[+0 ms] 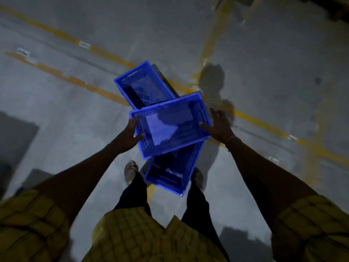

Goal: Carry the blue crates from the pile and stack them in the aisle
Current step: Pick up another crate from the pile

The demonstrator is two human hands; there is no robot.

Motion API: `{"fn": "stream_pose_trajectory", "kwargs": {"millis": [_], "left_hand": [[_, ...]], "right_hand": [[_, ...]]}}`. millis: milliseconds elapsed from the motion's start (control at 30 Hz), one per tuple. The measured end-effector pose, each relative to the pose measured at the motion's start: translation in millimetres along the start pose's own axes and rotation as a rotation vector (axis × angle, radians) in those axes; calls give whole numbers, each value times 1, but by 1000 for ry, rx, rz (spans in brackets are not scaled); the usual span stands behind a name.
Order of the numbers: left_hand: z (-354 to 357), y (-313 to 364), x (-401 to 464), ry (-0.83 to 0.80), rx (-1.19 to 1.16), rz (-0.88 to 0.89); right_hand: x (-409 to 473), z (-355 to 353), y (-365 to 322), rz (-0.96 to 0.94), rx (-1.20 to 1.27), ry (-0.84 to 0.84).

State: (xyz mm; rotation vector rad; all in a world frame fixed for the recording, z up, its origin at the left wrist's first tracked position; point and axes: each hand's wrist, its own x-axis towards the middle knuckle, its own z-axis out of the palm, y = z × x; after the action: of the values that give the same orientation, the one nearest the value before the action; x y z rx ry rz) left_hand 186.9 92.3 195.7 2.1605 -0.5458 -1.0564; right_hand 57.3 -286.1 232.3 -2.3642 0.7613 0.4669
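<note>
Got the top crate [171,125] between my two hands, held over the floor [56,110] with its open side up, a bit skewed to the two crates below. I'm taking it by its short ends so it stays level and I can line it up with whatever it goes onto.

Left hand [130,136]: fingers curled over the rim at that end, thumb under the lower corner, so it's clamped on the crate. Right hand [219,126]: fingers mostly straight and spread, thumb lying along the rim, palm against the end wall. More pressing than gripping, I'd say.

Past my fingertips sits the far crate [143,86], on the floor across a yellow line [62,78]. Under my wrists, toward my feet, is the near crate [171,173], partly hidden by the one I'm holding.

All three look empty as far as I can tell. The pale patch in the top one looks like floor seen through the base, but it's dim and blurry.
</note>
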Motion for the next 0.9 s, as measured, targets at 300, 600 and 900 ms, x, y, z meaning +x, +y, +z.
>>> {"fn": "stream_pose_trajectory", "kwargs": {"millis": [300,600,900], "left_hand": [[114,-68,70,258,-52,-249],[176,-160,165,443,34,-457],[186,-199,184,561,97,-463]], "right_hand": [[126,53,89,-126,-191,-189],[242,138,182,-149,-274,-157],[285,153,188,-179,-314,-102]]}}
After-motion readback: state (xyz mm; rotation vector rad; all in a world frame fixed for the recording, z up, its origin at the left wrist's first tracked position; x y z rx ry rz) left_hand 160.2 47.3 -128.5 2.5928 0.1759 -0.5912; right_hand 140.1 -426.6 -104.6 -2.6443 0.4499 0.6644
